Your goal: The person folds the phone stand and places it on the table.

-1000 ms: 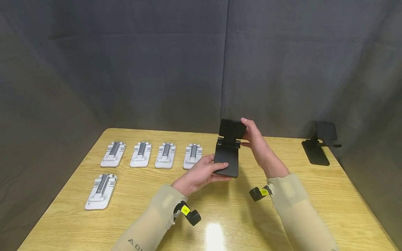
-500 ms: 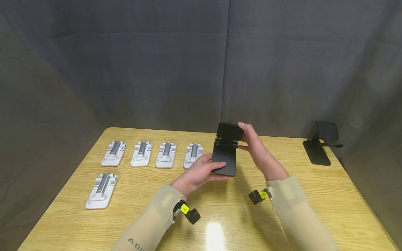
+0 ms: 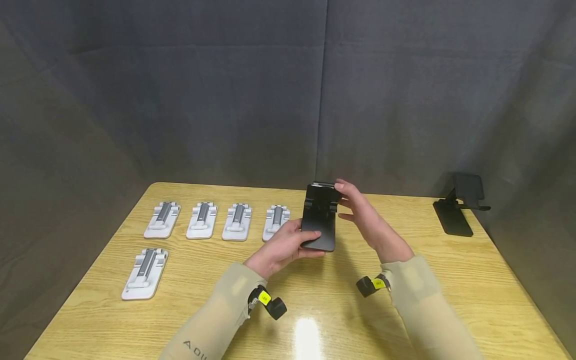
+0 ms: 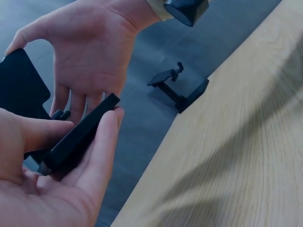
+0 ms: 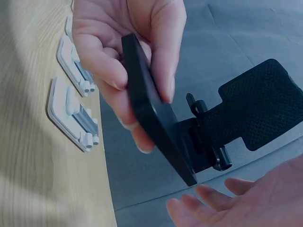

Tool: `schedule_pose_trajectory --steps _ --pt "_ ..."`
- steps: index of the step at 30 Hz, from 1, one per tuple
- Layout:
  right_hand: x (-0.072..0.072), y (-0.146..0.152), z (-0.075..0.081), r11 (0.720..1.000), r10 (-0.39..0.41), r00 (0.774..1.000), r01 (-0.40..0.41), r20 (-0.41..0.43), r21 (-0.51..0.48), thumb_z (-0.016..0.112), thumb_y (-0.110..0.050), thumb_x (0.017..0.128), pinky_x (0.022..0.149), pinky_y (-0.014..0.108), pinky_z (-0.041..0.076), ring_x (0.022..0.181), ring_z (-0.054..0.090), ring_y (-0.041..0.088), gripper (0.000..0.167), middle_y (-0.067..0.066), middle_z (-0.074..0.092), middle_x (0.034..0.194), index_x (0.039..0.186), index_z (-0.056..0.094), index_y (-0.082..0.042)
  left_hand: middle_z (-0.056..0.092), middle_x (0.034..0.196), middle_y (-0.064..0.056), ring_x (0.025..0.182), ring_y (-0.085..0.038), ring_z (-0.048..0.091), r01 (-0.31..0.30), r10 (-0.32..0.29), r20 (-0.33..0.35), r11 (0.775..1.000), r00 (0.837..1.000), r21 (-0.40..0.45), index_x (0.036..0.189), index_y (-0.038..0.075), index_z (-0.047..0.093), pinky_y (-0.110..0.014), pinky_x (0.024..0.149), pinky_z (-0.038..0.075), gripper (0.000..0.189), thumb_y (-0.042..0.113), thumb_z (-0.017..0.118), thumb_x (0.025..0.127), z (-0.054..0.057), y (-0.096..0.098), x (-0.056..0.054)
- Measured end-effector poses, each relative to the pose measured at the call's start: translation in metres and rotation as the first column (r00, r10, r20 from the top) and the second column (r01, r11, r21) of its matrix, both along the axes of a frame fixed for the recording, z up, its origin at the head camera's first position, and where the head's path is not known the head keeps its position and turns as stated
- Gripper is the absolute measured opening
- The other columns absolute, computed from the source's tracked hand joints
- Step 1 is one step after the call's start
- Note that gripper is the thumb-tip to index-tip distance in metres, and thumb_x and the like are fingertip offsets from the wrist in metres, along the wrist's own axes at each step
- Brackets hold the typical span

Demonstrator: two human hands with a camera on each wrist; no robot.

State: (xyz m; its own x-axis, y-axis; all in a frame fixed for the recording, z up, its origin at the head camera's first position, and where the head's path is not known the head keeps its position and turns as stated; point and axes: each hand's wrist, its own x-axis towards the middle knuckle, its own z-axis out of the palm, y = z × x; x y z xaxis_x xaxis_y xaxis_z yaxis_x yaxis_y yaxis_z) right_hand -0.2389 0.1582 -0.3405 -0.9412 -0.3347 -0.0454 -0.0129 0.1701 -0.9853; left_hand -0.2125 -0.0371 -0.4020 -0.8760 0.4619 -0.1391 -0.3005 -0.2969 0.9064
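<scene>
A black folding phone stand is held above the table in the head view, hinged between its base and its upper plate. My left hand grips the base, thumb on its face and fingers beneath. In the right wrist view the upper plate shows a textured face and angles away from the base. My right hand is beside the stand's right side. Its thumb touches the plate's corner, as the left wrist view also shows, while the other fingers stay loosely extended, apart from the base.
Several white folded phone stands lie in a row at the back left of the wooden table, with another white stand nearer. An unfolded black phone stand stands at the back right. A dark curtain hangs behind.
The upper plate has tilted down toward me, its top edge now showing, with the right thumb following it. The stand and both hands have shifted slightly left.
</scene>
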Motion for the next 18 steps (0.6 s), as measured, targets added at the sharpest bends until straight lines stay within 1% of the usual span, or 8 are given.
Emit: schedule_pose_trajectory --steps 3,6,9,13,18 --pt "0.002 0.000 0.000 1.000 0.018 1.000 -0.018 0.012 -0.005 0.038 -0.055 0.100 0.117 0.059 0.024 0.147 0.020 0.041 0.082 0.016 0.013 0.165 0.162 0.013 -0.007 0.059 0.125 -0.026 0.106 -0.034 0.067 -0.010 0.010 0.004 1.000 1.000 -0.008 0.140 -0.011 0.043 -0.042 0.090 0.058 0.039 -0.001 0.054 0.103 0.001 -0.001 -0.001" --pt "0.003 0.000 -0.004 0.999 0.047 0.998 -0.047 0.029 -0.013 0.037 -0.053 0.099 0.117 0.059 0.025 0.145 0.025 0.042 0.082 0.022 0.022 0.161 0.161 0.014 -0.004 0.058 0.125 -0.026 0.106 -0.035 0.067 -0.024 0.024 0.002 1.000 1.000 -0.020 0.140 -0.010 0.043 -0.040 0.090 0.058 0.040 0.000 0.054 0.104 0.003 -0.003 -0.002" --pt "0.005 0.000 -0.009 0.995 0.096 0.995 -0.096 0.040 0.004 0.038 -0.053 0.100 0.116 0.059 0.026 0.142 0.030 0.043 0.080 0.023 0.029 0.158 0.160 0.018 -0.004 0.056 0.128 -0.026 0.108 -0.037 0.067 -0.043 0.043 -0.004 0.999 0.999 -0.013 0.142 -0.009 0.042 -0.040 0.090 0.058 0.041 0.001 0.054 0.104 0.005 -0.006 -0.003" --pt "0.006 0.000 -0.016 0.986 0.164 0.986 -0.165 0.043 0.024 0.039 -0.053 0.101 0.114 0.057 0.030 0.138 0.037 0.040 0.076 0.021 0.036 0.154 0.158 0.026 -0.004 0.054 0.132 -0.026 0.114 -0.038 0.064 -0.049 0.050 -0.009 0.998 0.999 0.030 0.144 -0.007 0.041 -0.042 0.094 0.055 0.043 0.004 0.053 0.105 0.009 -0.009 -0.005" --pt "0.005 0.000 -0.020 0.983 0.181 0.983 -0.181 0.025 0.017 0.037 -0.052 0.102 0.110 0.053 0.035 0.130 0.047 0.036 0.070 0.022 0.053 0.142 0.149 0.042 0.000 0.053 0.134 -0.026 0.116 -0.037 0.063 -0.022 0.021 0.010 0.993 1.000 0.114 0.148 -0.003 0.038 -0.048 0.101 0.050 0.048 0.013 0.048 0.104 0.012 -0.013 -0.005"
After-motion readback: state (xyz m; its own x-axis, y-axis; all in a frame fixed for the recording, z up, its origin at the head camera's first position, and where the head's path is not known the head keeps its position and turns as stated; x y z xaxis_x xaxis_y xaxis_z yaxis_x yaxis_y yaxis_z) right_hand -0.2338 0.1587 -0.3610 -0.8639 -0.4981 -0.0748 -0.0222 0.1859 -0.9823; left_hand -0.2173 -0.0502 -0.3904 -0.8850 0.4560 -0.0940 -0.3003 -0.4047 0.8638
